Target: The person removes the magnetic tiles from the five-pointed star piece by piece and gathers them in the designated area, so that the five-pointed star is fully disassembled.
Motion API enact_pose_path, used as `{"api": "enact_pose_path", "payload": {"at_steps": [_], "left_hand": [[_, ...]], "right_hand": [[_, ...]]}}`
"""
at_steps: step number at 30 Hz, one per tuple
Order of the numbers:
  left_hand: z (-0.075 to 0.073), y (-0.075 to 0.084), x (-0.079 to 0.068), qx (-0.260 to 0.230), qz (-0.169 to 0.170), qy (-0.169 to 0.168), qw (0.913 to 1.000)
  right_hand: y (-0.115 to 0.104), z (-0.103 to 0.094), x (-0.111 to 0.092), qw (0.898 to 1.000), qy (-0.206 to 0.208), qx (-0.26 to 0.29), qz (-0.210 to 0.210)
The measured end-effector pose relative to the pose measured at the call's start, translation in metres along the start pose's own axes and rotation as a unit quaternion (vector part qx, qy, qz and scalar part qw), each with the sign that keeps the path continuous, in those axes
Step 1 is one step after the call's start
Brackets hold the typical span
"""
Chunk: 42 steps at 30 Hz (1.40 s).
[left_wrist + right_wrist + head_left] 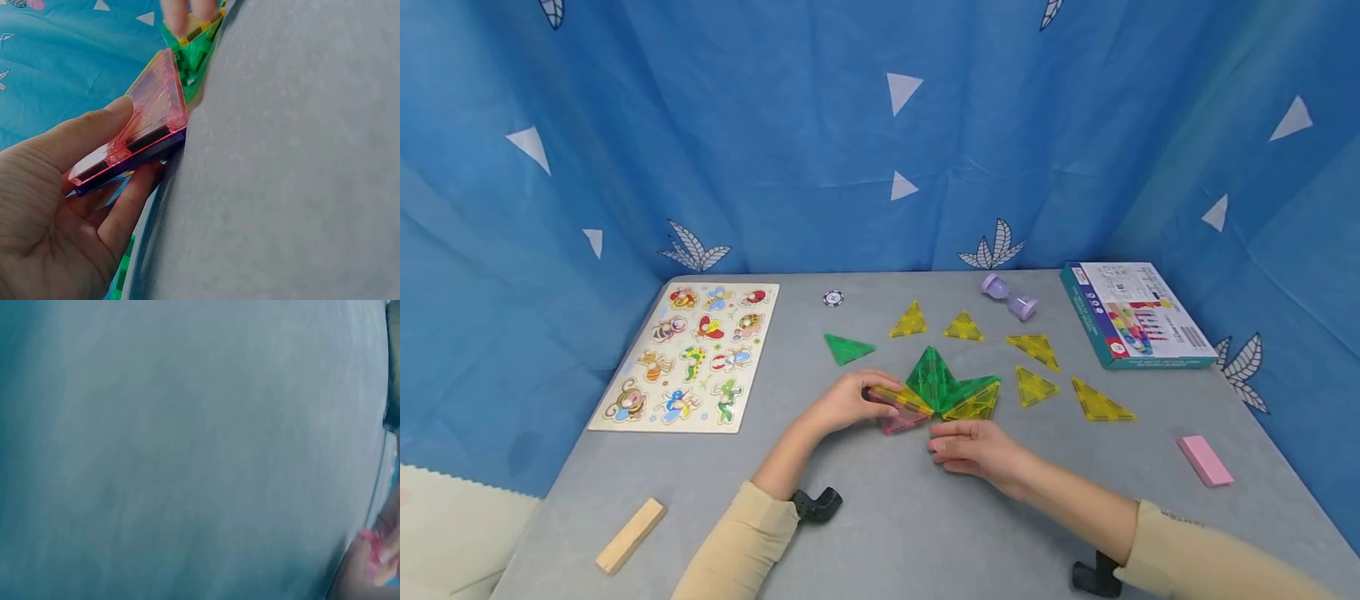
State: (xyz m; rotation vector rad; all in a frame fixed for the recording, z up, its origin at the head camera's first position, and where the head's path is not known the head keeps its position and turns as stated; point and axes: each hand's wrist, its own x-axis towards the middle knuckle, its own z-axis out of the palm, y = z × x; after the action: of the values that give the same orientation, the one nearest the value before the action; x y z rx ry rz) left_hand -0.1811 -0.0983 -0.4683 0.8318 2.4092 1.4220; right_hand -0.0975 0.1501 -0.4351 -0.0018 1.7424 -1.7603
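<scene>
My left hand (857, 402) grips a few translucent triangular magnetic tiles between thumb and fingers. The pink tile (150, 103) faces the thumb, and a purple tile (140, 165) lies against it. A yellow edge shows behind them. Their inner corner meets a group of standing green tiles (931, 379) and a yellow tile (973, 404) on the tabletop. Just in front of this group is my right hand (973, 454), its fingers loosely extended with nothing visible in them. The right wrist view shows mostly blurred tabletop, with fingertips (350, 572) low at the right.
Several loose yellow triangle tiles (1033, 386) and one green triangle tile (848, 348) lie around the group. A peg puzzle board (752, 333) is left, a boxed set (1150, 312) back right. A purple sand timer (1009, 297), poker chip (833, 298), pink block (1205, 460) and wooden block (630, 536) lie about.
</scene>
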Motion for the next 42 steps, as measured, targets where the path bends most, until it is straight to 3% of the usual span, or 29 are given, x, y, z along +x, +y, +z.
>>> {"api": "enact_pose_path", "payload": {"at_steps": [6,14,20,24,31,38,42], "left_hand": [[0.000,0.001,0.000,0.000,0.001,-0.004,1.0000],[0.002,0.002,0.001,0.003,0.001,-0.005,1.0000],[0.002,0.007,0.001,0.026,0.003,-0.009,0.9996],[0.000,0.014,0.000,0.082,-0.005,-0.013,0.9965],[0.002,0.028,-0.002,0.178,0.001,-0.037,0.9833],[0.003,0.037,-0.005,0.212,0.010,-0.034,0.9766],[0.005,0.042,-0.006,0.207,-0.001,-0.027,0.9780]], "right_hand": [[0.007,0.013,0.008,0.995,0.026,0.092,0.008],[0.007,0.028,0.017,0.991,0.066,0.119,-0.002],[0.009,0.031,0.020,0.988,0.104,0.111,-0.019],[0.009,0.029,0.022,0.987,0.117,0.096,-0.045],[0.007,0.023,0.025,0.986,0.140,0.059,-0.075],[0.003,0.026,0.025,0.988,0.128,0.000,-0.088],[0.003,0.030,0.029,0.985,0.146,-0.013,-0.088]]}}
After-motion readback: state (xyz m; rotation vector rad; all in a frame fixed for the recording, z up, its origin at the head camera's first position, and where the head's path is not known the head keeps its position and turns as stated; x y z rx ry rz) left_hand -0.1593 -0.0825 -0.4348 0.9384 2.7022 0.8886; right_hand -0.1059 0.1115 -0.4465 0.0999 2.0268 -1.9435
